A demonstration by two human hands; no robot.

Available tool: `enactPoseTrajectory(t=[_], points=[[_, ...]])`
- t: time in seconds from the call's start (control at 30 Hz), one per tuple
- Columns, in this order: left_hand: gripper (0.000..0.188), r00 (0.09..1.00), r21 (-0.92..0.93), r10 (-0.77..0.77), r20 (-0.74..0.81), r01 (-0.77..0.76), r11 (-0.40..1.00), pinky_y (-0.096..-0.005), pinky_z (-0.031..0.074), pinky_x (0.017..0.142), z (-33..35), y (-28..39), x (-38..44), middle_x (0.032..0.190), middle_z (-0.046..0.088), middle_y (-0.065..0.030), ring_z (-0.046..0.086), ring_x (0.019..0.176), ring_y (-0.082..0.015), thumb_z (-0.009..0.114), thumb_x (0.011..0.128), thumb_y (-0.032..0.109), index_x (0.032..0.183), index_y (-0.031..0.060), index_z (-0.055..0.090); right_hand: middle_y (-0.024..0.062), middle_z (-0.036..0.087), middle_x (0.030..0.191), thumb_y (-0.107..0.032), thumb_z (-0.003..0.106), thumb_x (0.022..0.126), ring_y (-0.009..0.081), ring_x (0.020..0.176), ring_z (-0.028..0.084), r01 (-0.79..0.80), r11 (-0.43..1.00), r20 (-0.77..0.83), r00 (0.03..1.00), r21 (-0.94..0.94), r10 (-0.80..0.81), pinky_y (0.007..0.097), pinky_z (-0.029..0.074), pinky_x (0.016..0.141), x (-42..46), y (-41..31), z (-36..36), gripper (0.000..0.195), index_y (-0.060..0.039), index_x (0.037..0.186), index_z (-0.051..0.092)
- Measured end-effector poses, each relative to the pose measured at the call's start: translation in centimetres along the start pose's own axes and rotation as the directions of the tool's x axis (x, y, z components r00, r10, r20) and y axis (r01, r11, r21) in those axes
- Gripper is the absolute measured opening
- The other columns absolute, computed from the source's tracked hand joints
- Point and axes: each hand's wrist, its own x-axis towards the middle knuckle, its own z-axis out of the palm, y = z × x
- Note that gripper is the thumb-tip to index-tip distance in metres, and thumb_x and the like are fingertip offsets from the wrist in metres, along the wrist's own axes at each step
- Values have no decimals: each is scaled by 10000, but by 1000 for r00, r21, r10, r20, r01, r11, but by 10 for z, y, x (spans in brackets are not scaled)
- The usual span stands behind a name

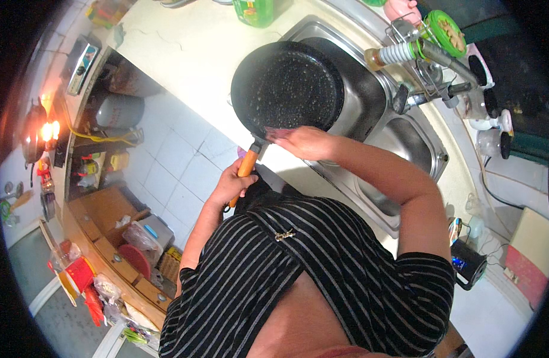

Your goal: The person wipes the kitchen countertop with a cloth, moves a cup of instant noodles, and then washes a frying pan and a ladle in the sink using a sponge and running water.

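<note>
A large black frying pan (288, 89) with a wet, droplet-covered inside is held over the counter edge and the left part of a steel double sink (368, 105). My left hand (238, 181) grips its orange wooden handle (248, 163). Near the pan's rim by the handle, my right hand (308, 142) presses a pinkish scrubber or cloth (279, 133), mostly hidden by the fingers. The faucet (417, 99) stands at the back of the sink, to the right of the pan.
A green bottle (254, 11) stands on the counter beyond the pan. Jars and a wire rack (429, 74) line the wall side. A lit flame (50, 130) burns by a pan at far left. A black electric appliance (469, 264) stands at right.
</note>
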Motion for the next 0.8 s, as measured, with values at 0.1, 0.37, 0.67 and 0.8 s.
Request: enactPoseTrajectory(t=[0.1,0.37,0.67,0.8], points=[[330,1000,56,-16,5,16,998,-217,381,439,3,6,2,767,532,13,451,485,-62,686,818,54,1108,48,529,188,548,1292,-301,413,981,369,1147,542,264,962,-400,876,-66,-268,471,429,983,51,41,29,375,-62,1239,544],[329,1000,38,3,-8,-3,999,-223,382,444,-3,-9,2,734,523,13,460,494,-68,676,827,54,1124,52,535,200,564,1266,-324,380,984,353,1059,605,-350,899,-115,937,-263,331,472,463,927,13,51,-41,422,-3,1158,591],[339,1000,30,29,-10,-28,999,-224,385,450,3,3,1,708,512,8,458,499,-68,662,837,61,1149,48,531,182,517,1332,-267,386,974,347,1183,532,-125,981,-395,917,-147,57,445,398,1028,72,50,-10,389,-29,1247,527],[403,1000,89,-1,-16,3,996,-232,392,454,0,2,-1,704,519,5,461,496,-73,662,831,64,1209,50,524,225,575,1218,-263,388,966,340,1080,593,-303,921,-294,928,-244,227,450,466,933,39,51,-30,371,-14,1102,626]])
